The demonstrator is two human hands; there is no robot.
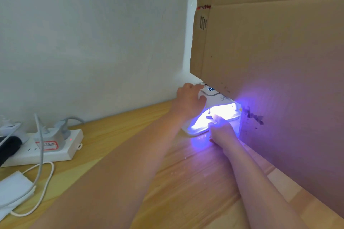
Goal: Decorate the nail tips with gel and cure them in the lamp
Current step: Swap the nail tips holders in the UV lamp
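Now at the desk's (115, 135) far edge, the left hand (189, 98) rests flat, grip relaxed, on the glowing lamp (221, 101), while the right hand (222, 130), grip curled on something indistinct, reaches into its mouth.

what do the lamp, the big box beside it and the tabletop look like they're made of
Lamp: probably smooth white plastic, with a glossy moulded shell and lit display. Box: brown cardboard, matte, with creased folds and punched slots. Tabletop: looks like pale wood or wood-look laminate, with visible grain lines.
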